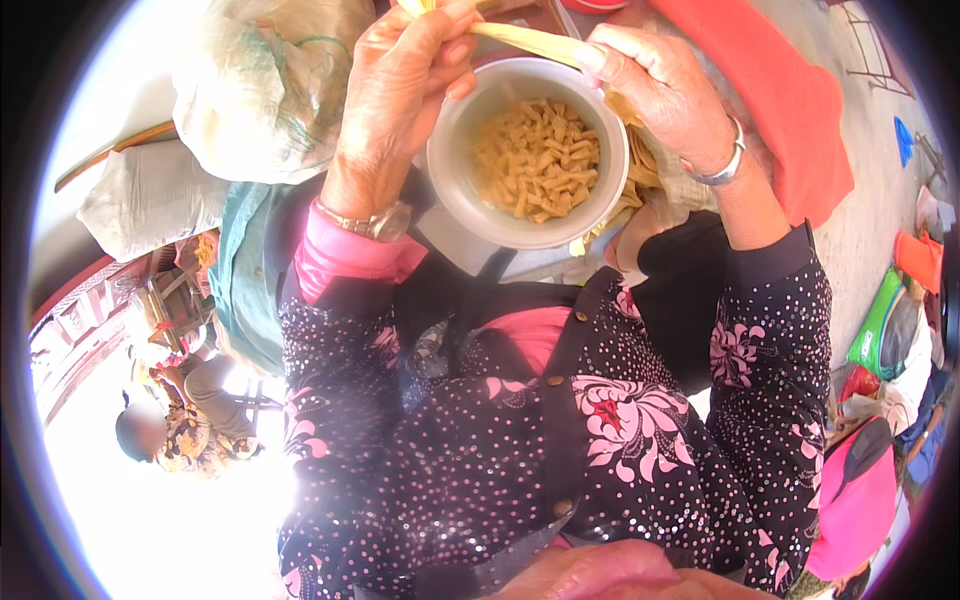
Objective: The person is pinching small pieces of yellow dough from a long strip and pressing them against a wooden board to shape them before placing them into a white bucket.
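A pale yellow strip (530,40) is stretched between my hands above the far rim of a white bowl (455,115). My left hand (412,62) pinches one end, partly cut off by the top edge. With thumb and fingers, my right hand (662,85) grips the other end. Many small tan-yellow folded-looking pieces (540,160) lie in the bowl below. More yellow strips (638,165) hang or lie beside the bowl, under my right hand. What the strip is made of I cannot tell.
A large translucent plastic sack (265,90) stands at far left, near a white package (150,195) and a teal sack (240,270). Red-orange cloth (790,110) lies at far right. Bags, including a green one (878,322), line the right edge. Another person (200,415) is at left.
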`<state>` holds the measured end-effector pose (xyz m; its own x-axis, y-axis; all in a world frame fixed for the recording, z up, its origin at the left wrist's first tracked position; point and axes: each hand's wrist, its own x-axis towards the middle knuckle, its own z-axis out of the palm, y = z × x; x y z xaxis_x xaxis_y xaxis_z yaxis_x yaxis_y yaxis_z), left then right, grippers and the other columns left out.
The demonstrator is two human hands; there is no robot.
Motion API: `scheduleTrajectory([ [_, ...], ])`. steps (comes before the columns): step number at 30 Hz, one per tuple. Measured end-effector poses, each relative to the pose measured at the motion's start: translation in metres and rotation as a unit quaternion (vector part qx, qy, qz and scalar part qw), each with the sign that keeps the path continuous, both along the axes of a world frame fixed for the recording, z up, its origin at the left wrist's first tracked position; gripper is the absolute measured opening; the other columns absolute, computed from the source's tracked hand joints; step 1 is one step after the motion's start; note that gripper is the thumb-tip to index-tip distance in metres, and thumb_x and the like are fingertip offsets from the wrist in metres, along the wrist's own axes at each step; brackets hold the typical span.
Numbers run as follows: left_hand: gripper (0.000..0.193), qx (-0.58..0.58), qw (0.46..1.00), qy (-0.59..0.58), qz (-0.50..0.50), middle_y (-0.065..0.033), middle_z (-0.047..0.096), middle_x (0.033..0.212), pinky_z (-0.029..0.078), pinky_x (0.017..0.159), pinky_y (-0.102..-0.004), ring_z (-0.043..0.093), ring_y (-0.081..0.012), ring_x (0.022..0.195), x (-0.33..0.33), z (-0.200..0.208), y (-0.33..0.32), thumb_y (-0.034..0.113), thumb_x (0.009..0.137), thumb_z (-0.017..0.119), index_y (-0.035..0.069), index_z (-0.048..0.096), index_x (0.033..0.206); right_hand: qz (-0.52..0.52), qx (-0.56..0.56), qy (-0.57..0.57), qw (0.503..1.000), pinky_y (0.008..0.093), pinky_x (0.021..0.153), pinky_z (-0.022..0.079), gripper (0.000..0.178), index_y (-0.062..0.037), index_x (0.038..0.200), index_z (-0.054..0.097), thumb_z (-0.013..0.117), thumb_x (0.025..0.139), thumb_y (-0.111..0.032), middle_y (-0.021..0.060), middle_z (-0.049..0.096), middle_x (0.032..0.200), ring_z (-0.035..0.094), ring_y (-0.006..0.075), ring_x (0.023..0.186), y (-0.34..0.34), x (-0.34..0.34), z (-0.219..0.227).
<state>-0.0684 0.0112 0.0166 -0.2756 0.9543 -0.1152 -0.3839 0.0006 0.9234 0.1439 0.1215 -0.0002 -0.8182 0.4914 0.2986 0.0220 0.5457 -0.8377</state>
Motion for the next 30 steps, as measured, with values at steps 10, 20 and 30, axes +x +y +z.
scheduleTrajectory([
  [10,0.023,0.07,0.983,0.14,0.096,-0.001,0.056,0.07,0.043,0.051,-0.0227,0.044,-0.0056,0.05,-0.041,0.038,0.041,0.024,0.095,0.058,0.002,0.063,0.092,-0.137,0.32,0.044,0.936,0.041,0.05,0.042,0.024,-0.0047,0.075,0.053,0.058,0.092,-0.021,0.0158,0.053,0.062,0.053,0.0352,0.054,0.047,-0.059,0.059],
  [20,0.029,-0.058,0.87,0.444,0.209,0.0034,0.051,0.058,0.035,0.045,-0.023,0.044,-0.0053,0.05,-0.08,-0.033,0.078,0.028,0.089,0.063,0.001,0.066,0.079,-0.161,0.347,-0.174,0.907,0.0494,0.056,0.046,0.025,-0.0064,0.078,0.058,0.053,0.092,-0.026,0.0191,0.06,0.068,0.061,0.0388,0.066,0.087,-0.084,0.001],
  [30,0.054,-0.21,0.868,0.412,-0.181,0.0008,0.054,0.054,0.035,0.04,-0.0183,0.047,-0.0051,0.042,-0.019,0.033,-0.003,0.052,0.096,0.049,0.002,0.066,0.087,-0.036,0.266,-0.01,0.963,0.0361,0.054,0.047,0.017,-0.0135,0.093,0.062,0.052,0.093,-0.027,0.0078,0.061,0.072,0.063,0.0265,0.066,0.024,-0.037,0.018],
])
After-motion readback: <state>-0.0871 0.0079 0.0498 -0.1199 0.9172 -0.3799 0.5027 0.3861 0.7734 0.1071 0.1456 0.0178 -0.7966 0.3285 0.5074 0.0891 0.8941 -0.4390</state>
